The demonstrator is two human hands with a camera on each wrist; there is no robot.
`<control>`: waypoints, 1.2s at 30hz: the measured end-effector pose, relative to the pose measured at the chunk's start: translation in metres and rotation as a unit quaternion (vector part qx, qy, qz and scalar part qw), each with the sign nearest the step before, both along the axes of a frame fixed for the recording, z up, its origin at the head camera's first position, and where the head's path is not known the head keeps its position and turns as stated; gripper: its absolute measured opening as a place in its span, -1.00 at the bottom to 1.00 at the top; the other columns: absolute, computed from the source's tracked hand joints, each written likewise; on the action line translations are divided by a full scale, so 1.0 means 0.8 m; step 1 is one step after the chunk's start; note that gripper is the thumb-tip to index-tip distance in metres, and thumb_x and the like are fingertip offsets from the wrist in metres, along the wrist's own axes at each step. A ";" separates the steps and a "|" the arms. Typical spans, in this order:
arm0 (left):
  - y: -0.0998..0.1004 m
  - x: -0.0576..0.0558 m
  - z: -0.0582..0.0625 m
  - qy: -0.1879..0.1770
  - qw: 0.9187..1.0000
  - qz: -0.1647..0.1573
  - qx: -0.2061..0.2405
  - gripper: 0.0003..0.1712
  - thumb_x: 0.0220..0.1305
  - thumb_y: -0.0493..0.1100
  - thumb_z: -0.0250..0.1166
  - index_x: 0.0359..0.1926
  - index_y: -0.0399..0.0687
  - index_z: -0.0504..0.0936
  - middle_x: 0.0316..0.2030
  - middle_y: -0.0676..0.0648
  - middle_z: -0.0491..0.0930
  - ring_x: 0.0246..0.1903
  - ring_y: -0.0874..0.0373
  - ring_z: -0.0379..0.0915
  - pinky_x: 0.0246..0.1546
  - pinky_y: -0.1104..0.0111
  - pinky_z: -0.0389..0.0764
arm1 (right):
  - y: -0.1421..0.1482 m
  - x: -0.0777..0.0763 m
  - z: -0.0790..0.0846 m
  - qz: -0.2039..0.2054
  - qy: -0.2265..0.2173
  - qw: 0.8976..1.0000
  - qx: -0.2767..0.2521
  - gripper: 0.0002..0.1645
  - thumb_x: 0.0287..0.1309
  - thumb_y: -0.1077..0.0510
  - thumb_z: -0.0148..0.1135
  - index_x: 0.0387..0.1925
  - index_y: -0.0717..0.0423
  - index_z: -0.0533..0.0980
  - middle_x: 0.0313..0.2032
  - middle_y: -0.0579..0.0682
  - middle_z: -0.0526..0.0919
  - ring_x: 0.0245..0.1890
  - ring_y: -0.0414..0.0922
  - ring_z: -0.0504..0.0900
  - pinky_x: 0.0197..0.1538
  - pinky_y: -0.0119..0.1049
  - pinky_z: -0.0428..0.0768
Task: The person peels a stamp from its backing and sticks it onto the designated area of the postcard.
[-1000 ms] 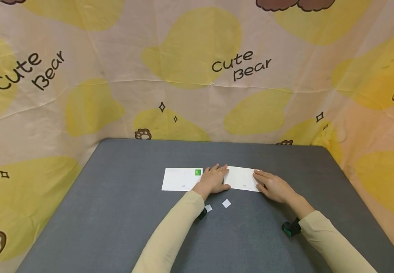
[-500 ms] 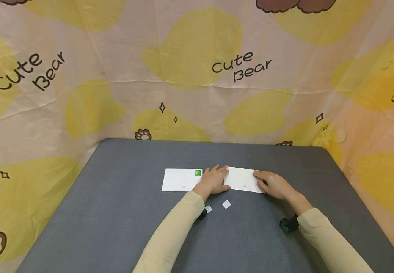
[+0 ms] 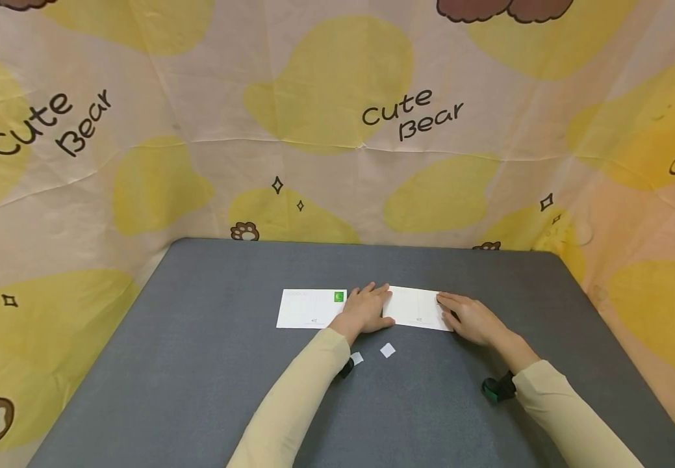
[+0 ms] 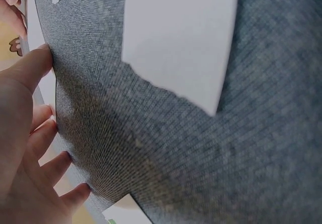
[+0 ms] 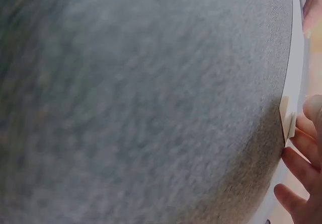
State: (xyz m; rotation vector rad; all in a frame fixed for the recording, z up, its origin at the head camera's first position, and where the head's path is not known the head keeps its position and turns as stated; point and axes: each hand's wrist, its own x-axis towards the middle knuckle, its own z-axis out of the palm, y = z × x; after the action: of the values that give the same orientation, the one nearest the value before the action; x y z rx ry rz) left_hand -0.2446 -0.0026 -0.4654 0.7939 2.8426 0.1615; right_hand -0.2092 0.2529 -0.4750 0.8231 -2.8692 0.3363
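Two white postcards lie side by side on the grey table. The left postcard (image 3: pixel 302 309) has a green stamp (image 3: pixel 339 297) at its top right corner. My left hand (image 3: pixel 365 309) lies with spread fingers between the two, its fingertips and thumb against the left edge of the right postcard (image 3: pixel 413 307). At that card's right end rest the fingertips of my right hand (image 3: pixel 473 320), fairly straight. A small pale paper piece (image 5: pixel 284 119) shows by these fingers in the right wrist view; whether they pinch it, I cannot make out.
Two small white paper scraps lie nearer me: one scrap (image 3: pixel 388 350) in the middle, another scrap (image 3: pixel 357 358) beside my left wrist, with a ragged edge in the left wrist view. A patterned cloth (image 3: pixel 325 84) hangs behind the table (image 3: pixel 208 390).
My right hand's fingers shift slightly left, then back right along the right postcard's end, and more of its lower right corner shows. My left hand stays in place.
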 end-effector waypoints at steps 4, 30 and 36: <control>0.000 0.000 -0.001 0.001 1.000 0.000 0.001 -0.22 0.17 0.25 0.15 0.35 0.11 0.22 0.39 0.12 0.07 0.38 0.06 -0.04 0.29 0.06 0.11 | 0.002 0.003 0.000 0.008 0.002 1.000 0.010 -0.46 0.19 0.19 0.13 0.18 0.34 0.35 0.18 0.25 0.40 0.13 0.18 0.43 0.08 0.05 0.44; 0.000 -0.001 -0.002 -0.002 1.000 0.002 -0.004 -0.22 0.18 0.26 0.14 0.36 0.12 0.21 0.39 0.14 0.06 0.38 0.06 -0.06 0.30 0.06 0.10 | 0.002 0.009 0.002 -0.007 -0.020 0.997 0.068 -0.39 0.25 0.03 0.06 0.27 0.21 0.29 0.27 0.20 0.31 0.24 0.22 0.28 0.08 0.21 0.35; 0.001 -0.001 -0.002 0.000 1.000 0.002 -0.006 -0.22 0.18 0.26 0.14 0.36 0.12 0.21 0.39 0.13 0.06 0.38 0.06 -0.05 0.30 0.06 0.10 | 0.008 0.014 0.006 -0.021 -0.029 0.997 0.072 -0.39 0.23 0.04 0.09 0.26 0.22 0.29 0.27 0.18 0.31 0.24 0.22 0.27 0.06 0.22 0.35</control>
State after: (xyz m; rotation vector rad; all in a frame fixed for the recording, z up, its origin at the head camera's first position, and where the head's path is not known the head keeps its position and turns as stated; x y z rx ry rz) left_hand -0.2451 -0.0021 -0.4670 0.7866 2.8426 0.1434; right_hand -0.1976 0.2593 -0.4703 0.7856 -2.9899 0.1524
